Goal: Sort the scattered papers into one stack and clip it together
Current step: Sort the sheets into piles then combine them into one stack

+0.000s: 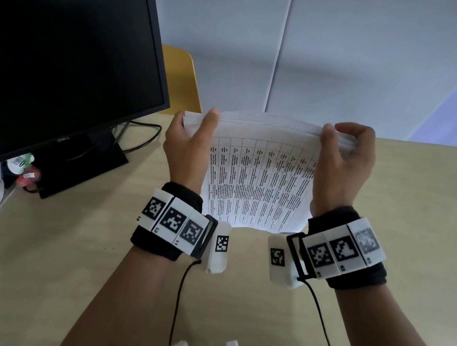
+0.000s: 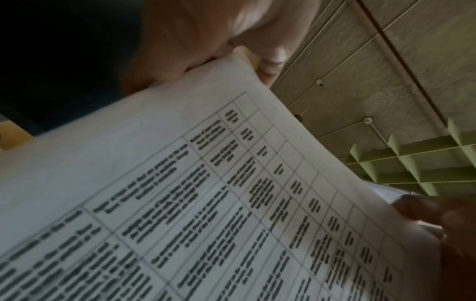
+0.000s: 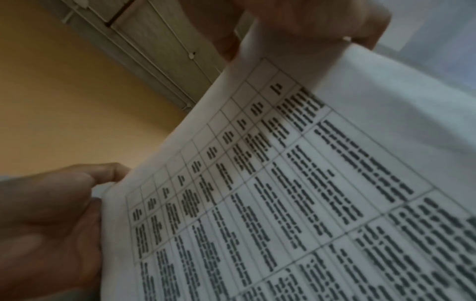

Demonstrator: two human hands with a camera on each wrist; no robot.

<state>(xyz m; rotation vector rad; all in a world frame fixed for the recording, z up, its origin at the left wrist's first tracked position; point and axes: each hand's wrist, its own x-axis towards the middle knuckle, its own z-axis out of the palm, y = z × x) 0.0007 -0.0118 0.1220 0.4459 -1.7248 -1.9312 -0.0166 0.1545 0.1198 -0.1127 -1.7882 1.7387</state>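
monitor (image 1: 61, 53) stands dark at the far left of the counter (image 1: 405, 229). left hand (image 1: 186, 148) grips one side of the paper stack (image 1: 258, 183), held upright above the counter; right hand (image 1: 344, 166) curls its fingers (image 1: 352, 130) over the other side's top edge.

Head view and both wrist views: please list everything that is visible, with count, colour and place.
paper stack: one, white with printed black table, held above the desk between both hands
monitor: one, black, screen dark, desk's left
cables: black, behind the monitor stand
desk: one, light wood, below the hands
chair: one, yellow, behind the desk
wristbands: two, black with white marker tags
left hand: grips the stack's left edge
right hand: grips the stack's right edge
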